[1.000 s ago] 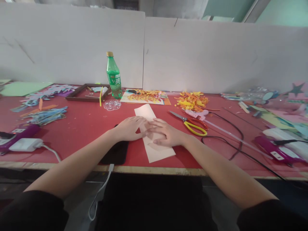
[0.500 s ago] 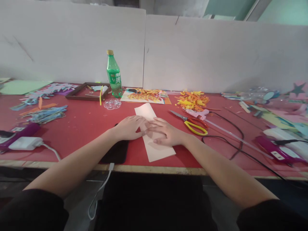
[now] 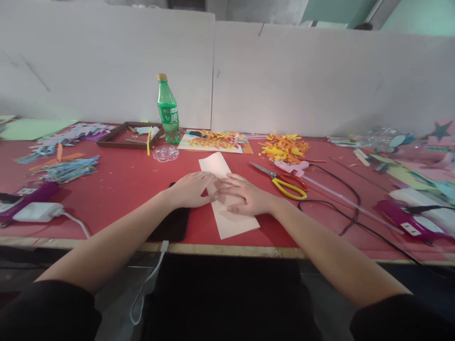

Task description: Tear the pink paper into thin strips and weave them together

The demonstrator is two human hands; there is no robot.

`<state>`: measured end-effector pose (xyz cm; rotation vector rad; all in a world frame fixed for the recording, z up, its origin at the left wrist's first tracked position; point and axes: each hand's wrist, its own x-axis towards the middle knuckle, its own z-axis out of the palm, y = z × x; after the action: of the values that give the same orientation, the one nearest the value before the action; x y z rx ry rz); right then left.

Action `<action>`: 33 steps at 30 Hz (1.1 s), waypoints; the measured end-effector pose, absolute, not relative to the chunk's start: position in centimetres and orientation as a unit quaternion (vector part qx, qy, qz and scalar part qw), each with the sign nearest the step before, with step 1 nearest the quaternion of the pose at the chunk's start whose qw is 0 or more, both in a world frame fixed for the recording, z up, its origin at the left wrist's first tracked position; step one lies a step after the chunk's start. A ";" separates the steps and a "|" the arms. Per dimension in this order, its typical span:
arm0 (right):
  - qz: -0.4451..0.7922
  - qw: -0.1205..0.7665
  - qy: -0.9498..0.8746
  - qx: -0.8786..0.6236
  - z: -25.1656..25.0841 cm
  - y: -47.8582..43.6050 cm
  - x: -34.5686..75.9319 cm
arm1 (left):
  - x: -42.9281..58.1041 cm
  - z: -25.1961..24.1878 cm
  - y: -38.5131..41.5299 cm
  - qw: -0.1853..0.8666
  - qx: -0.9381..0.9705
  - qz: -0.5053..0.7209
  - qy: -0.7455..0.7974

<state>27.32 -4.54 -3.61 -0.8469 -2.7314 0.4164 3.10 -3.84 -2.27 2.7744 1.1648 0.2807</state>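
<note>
A long pale pink paper strip [image 3: 217, 166] lies on the red table [image 3: 121, 182], angled away from me. My left hand [image 3: 190, 188] rests flat on its left edge, fingers stretched out. My right hand [image 3: 245, 195] lies flat across the strip's middle, fingers spread and touching the left fingertips. Neither hand grips anything. A black phone [image 3: 170, 225] lies under my left wrist.
Yellow and red scissors [image 3: 284, 182] and a pink glue gun [image 3: 291, 167] with a black cable lie to the right. A green bottle [image 3: 168, 111], a wooden frame [image 3: 124, 135] and orange paper scraps [image 3: 282, 147] stand at the back. A white charger [image 3: 37, 212] sits at the left.
Both hands stay flat on the paper strip. The view shifted very slightly; nothing else moved.
</note>
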 end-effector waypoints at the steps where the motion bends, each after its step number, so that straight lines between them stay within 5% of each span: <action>1: 0.145 0.124 -0.937 -0.292 -3.6 -4.6 27.3 | 3.1 -2.2 -3.9 0.060 0.916 0.093 0.384; 33: 0.158 0.106 -0.934 -0.301 -3.1 -4.8 27.2 | 2.4 -2.4 -2.6 0.016 0.817 0.121 0.563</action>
<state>27.19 -4.85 -3.09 -0.8879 -2.7529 0.4645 2.37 -2.61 -2.40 2.5427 1.7507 0.3776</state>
